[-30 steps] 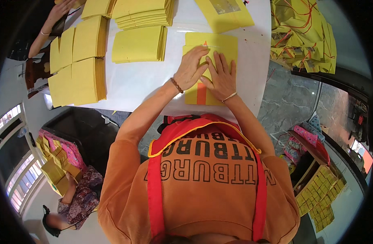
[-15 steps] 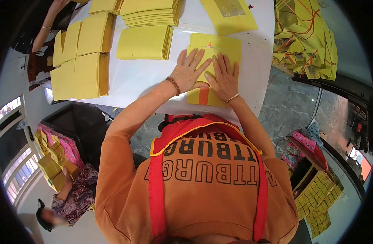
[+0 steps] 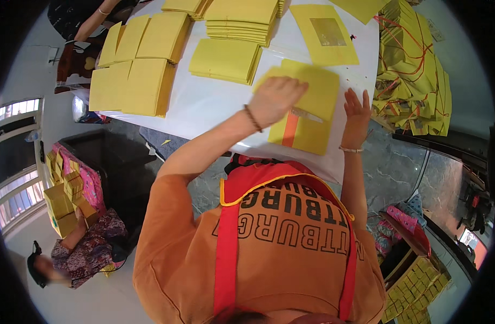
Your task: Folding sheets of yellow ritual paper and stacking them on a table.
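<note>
On the white table lies a folded yellow paper piece (image 3: pixel 325 89) with a clear window strip and an orange-red band (image 3: pixel 290 129) running down its lower part. My left hand (image 3: pixel 277 100) is over its left side, slightly blurred, its fingers bent together over the paper; the thumb is hidden. A smeared yellow edge shows beside the knuckles, as if that part is moving with the hand. Off the paper's right side, near the table's edge, my right hand (image 3: pixel 357 116) is raised with its fingers apart and nothing in it.
Yellow paper stacks (image 3: pixel 226 56) stand at the table's left and back. A windowed yellow sheet (image 3: pixel 324 35) lies beyond the work. Bundled yellow pieces with red cords (image 3: pixel 415 65) are at the right. Other people are at far left and lower left.
Both hands lay flat on the yellow piece before. The right has lifted away to the right; the left has curled over the paper, and a clear window strip now shows. The whole view has shifted.
</note>
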### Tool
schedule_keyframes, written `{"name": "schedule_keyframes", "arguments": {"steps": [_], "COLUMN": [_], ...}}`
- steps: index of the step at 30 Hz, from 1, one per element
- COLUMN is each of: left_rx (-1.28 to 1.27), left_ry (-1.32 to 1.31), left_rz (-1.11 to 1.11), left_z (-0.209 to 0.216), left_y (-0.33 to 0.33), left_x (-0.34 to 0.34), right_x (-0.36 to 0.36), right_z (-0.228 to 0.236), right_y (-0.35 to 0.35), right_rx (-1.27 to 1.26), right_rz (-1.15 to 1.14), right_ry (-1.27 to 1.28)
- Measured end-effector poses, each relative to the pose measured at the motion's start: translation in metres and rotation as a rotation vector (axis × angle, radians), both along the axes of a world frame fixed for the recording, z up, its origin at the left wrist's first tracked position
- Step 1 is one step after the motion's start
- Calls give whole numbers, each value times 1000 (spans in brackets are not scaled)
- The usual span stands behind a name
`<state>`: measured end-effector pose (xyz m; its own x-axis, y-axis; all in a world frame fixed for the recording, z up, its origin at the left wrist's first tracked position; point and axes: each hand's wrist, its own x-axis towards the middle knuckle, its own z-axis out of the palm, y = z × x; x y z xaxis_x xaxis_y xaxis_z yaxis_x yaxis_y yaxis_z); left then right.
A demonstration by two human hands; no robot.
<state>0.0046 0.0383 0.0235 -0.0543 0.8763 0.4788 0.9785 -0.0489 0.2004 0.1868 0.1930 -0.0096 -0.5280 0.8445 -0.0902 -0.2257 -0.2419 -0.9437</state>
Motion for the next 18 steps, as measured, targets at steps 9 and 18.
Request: {"name": "schedule_keyframes", "arguments": {"steps": [9,18], "left_rx": [-132,-328], "left_ry": [239,217], "left_rz": [307,228], "left_z": [-25,-42], "left_y": [-76,-78], "left_x": [-145,-152], "right_x": [19,17], "right_z": [-27,-30], "right_y": [-29,-36], "right_rx": [2,194], "right_rz": [77,170], "right_ry": [-257,-327]}}
